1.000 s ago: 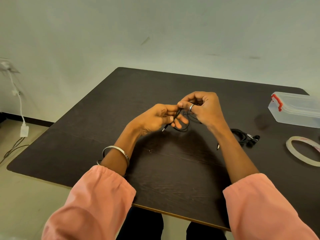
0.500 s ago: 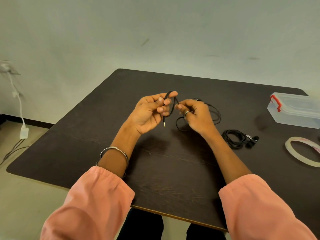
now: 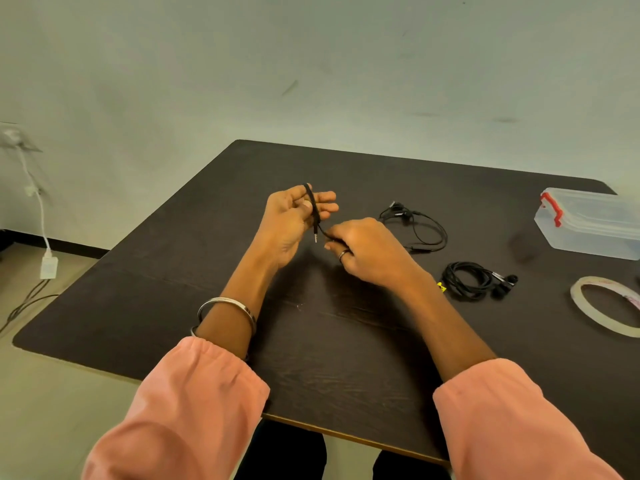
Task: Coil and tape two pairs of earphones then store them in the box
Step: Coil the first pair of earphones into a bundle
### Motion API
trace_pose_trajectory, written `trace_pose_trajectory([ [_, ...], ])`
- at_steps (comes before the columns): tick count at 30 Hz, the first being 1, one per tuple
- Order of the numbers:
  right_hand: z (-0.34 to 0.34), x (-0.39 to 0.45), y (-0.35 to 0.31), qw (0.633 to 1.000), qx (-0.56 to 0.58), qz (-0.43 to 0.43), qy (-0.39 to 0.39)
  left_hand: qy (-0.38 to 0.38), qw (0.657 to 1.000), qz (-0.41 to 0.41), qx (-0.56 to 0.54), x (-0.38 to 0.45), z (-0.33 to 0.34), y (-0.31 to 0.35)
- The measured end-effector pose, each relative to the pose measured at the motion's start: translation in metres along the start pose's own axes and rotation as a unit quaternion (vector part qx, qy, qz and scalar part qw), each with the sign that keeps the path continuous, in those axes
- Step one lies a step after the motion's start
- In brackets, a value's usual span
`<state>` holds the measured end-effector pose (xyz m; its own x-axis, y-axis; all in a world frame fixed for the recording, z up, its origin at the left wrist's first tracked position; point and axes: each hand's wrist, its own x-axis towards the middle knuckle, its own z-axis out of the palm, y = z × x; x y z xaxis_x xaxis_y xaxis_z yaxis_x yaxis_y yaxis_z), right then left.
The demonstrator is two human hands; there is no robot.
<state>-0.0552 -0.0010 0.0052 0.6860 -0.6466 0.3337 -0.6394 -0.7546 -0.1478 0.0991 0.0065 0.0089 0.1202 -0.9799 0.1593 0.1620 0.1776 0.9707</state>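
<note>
Over the near middle of the dark table (image 3: 346, 341), a black earphone cable (image 3: 313, 211) is held between both hands. The left hand (image 3: 292, 225) is raised palm-up, its fingers partly spread, and the cable is draped over the index finger and pressed there by the thumb, with the metal plug (image 3: 316, 237) hanging below the fingers. The right hand (image 3: 367, 252), with a ring (image 3: 344, 252) on one finger, is lowered beside it, and the cable is pinched between its curled fingertips just under the plug. Compared with half a second ago, the hands are drawn further apart, the right hand is brought lower, and the loose end of this pair, the earbuds and loops (image 3: 415, 226), is now seen lying on the table beyond the right hand rather than hidden behind it. Further right of that hand, the second pair of earphones (image 3: 474, 280) is left bundled on the table, unchanged. At the table's far right edge, the clear box (image 3: 592, 223) with its red latch (image 3: 550, 209) is kept closed, and the roll of tape (image 3: 602, 304) is laid flat nearer than it, both unmoved. A bangle (image 3: 227, 308) is worn on the left wrist above the pink sleeve (image 3: 194, 403).
</note>
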Motion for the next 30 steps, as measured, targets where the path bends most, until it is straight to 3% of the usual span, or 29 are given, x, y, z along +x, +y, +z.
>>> trace_pose_trajectory([
  [3, -0.006, -0.003, 0.004, 0.998, 0.011, 0.000, 0.065, -0.053, 0.988, 0.017, 0.142, 0.005, -0.003, -0.009],
  [6, -0.018, -0.006, 0.006, 0.978, 0.145, 0.085, 0.126, -0.110, 0.970, 0.022, 0.217, 0.006, -0.006, -0.013],
  [11, -0.036, -0.010, 0.017, 0.909, 0.329, 0.185, 0.178, -0.201, 0.951, 0.045, 0.231, -0.005, 0.003, -0.008],
  [17, -0.038, -0.014, 0.032, 0.893, 0.349, 0.195, 0.208, -0.318, 0.912, 0.031, 0.258, -0.012, 0.007, -0.004],
  [22, -0.037, -0.018, 0.045, 0.863, 0.362, 0.217, 0.277, -0.326, 0.932, 0.015, 0.160, -0.013, 0.008, -0.003],
  [27, -0.030, -0.019, 0.054, 0.774, 0.467, 0.276, 0.328, -0.317, 0.948, -0.029, -0.025, -0.014, 0.008, 0.000],
  [30, -0.018, -0.016, 0.057, 0.792, 0.446, 0.293, 0.297, -0.284, 0.950, -0.025, -0.125, -0.012, 0.008, 0.001],
])
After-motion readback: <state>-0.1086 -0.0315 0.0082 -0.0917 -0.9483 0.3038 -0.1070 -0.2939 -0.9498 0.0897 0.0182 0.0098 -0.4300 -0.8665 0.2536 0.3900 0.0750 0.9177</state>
